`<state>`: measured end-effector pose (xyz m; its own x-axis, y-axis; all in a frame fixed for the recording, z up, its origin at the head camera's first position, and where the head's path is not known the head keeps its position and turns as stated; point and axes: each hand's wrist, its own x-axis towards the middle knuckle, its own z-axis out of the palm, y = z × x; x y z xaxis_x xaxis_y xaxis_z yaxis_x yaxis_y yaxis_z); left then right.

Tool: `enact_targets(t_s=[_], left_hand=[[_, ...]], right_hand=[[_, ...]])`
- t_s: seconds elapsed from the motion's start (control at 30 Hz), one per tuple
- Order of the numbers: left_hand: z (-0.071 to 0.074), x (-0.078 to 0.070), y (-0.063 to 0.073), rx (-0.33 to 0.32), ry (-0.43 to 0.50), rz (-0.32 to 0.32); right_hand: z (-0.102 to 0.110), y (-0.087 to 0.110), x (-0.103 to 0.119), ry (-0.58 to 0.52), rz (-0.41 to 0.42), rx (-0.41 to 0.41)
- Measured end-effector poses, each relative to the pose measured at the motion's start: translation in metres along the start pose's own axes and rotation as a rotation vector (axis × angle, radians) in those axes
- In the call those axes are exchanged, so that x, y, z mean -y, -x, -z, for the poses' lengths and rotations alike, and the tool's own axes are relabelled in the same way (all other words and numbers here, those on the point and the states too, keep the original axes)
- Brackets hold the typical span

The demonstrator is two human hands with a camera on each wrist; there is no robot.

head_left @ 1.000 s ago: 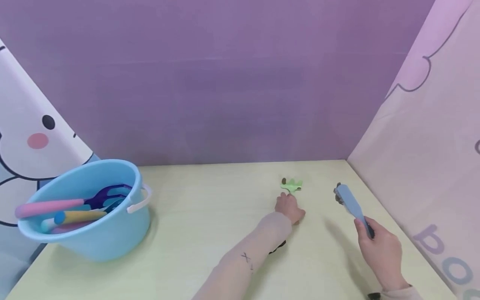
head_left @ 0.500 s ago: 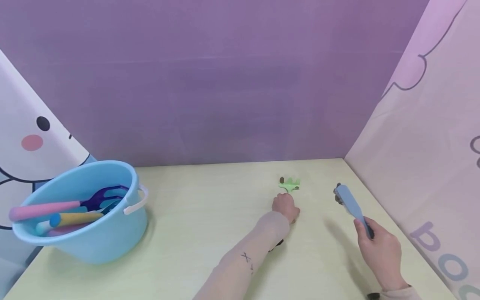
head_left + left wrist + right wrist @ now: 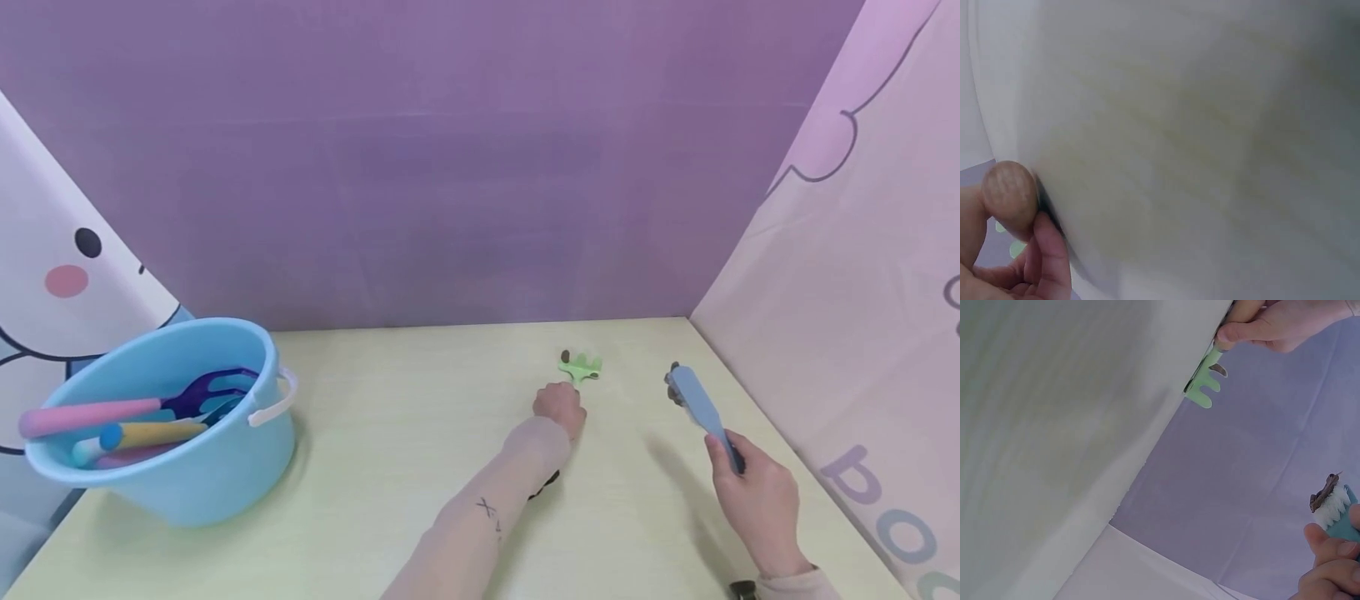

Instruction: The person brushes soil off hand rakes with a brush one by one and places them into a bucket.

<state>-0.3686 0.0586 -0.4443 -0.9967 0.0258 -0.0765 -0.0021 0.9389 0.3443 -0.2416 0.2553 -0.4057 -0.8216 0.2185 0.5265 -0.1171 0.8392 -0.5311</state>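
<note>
In the head view my left hand [image 3: 560, 407] is low over the right part of the table. It grips a small green toy rake [image 3: 581, 367] by the handle, tines pointing away. Brown bits cling to the rake's head. The left wrist view shows fingers [image 3: 1052, 262] around the rounded handle end [image 3: 1010, 194]. On the right, my right hand [image 3: 756, 500] holds a blue brush [image 3: 697, 398] tilted up above the table. Its white bristles [image 3: 1334, 506] carry a brown, crumpled piece, seen in the right wrist view. The palm side of my left hand is hidden from the head camera.
A light blue bucket [image 3: 217, 483] with a white handle stands on the left of the pale table [image 3: 405, 417]. Inside lie a pink-handled purple fork [image 3: 97, 417], a yellow-handled tool [image 3: 153, 435] and other tools. A purple wall [image 3: 450, 208] and a printed right wall [image 3: 862, 292] bound the table.
My left hand has shifted slightly left and turned a little at the wrist, still gripping the rake. The right hand with the brush has hardly moved. The head view has swung slightly.
</note>
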Motion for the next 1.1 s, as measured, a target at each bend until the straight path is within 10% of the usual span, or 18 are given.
enact_targets(t_s=[0.63,1.1], left_hand=[[0.0,0.017,-0.01,-0.066,0.16,-0.037],[0.029,0.053,-0.008,-0.145,0.267,-0.069]], right_hand=[[-0.009,-0.013,0.012,-0.027,0.025,0.015],[-0.012,-0.016,0.023,-0.042,0.057,0.021]])
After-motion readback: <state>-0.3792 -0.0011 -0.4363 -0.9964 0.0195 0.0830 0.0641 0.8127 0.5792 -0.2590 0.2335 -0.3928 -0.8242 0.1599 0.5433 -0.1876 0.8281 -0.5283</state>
